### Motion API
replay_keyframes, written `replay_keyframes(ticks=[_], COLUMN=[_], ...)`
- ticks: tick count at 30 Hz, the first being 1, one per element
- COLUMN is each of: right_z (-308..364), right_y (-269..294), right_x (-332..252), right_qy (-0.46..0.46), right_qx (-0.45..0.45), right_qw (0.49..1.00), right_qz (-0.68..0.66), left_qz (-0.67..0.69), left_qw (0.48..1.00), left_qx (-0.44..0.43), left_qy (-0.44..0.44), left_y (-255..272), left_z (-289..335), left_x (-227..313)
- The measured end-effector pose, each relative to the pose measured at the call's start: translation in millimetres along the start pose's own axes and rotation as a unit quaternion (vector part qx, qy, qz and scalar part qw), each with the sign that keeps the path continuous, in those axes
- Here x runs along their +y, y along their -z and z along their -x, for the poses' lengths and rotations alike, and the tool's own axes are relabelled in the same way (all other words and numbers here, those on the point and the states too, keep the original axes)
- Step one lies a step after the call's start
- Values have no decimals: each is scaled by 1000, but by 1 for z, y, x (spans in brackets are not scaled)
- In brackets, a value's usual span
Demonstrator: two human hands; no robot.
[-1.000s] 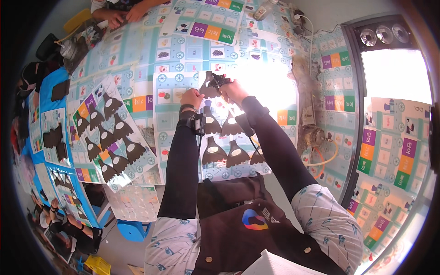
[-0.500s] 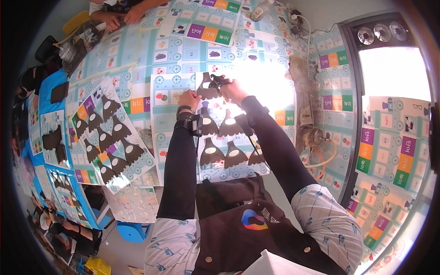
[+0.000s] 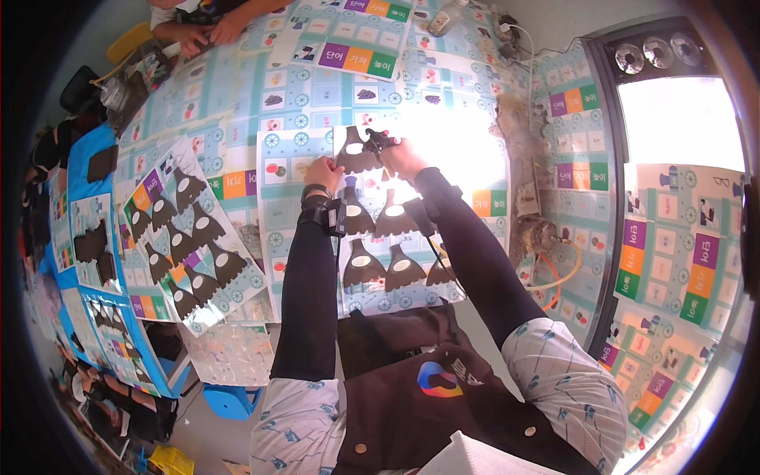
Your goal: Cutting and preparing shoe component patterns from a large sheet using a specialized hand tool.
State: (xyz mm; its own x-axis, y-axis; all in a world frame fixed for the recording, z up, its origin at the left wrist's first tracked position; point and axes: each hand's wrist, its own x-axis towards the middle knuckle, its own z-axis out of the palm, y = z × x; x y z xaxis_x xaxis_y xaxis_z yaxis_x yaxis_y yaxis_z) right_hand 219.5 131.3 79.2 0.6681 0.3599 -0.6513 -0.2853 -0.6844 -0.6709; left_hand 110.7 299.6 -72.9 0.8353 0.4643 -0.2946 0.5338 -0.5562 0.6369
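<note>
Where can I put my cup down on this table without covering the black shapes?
The barest patch is the bright sunlit sheet just past the right hand, before the cluttered right edge. The printed cards beyond the left hand also carry no shapes. It is crowded under both arms, where black cutouts lie in rows, and on the left sheet.

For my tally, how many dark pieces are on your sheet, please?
6 pieces: one at top between left hand and right hand, two mid-sheet, three along bottom; forearms may hide more.
</note>
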Motion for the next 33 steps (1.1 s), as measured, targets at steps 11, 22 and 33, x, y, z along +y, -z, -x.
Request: replay_keyframes(ticks=[11,22,33], right_z=[-10,-9,-9], right_y=[1,9,1], right_x=[5,11,21], right_qy=[17,9,15], right_qx=[37,-1,-5], right_qw=[999,1000,998], right_qz=[8,-23,60], left_qz=[8,-1,11], left_qw=[1000,1000,999], left_qx=[-9,-16,-20], left_qy=[6,14,23], left_y=[6,5,5], left_z=[3,2,2], left_x=[5,4,4])
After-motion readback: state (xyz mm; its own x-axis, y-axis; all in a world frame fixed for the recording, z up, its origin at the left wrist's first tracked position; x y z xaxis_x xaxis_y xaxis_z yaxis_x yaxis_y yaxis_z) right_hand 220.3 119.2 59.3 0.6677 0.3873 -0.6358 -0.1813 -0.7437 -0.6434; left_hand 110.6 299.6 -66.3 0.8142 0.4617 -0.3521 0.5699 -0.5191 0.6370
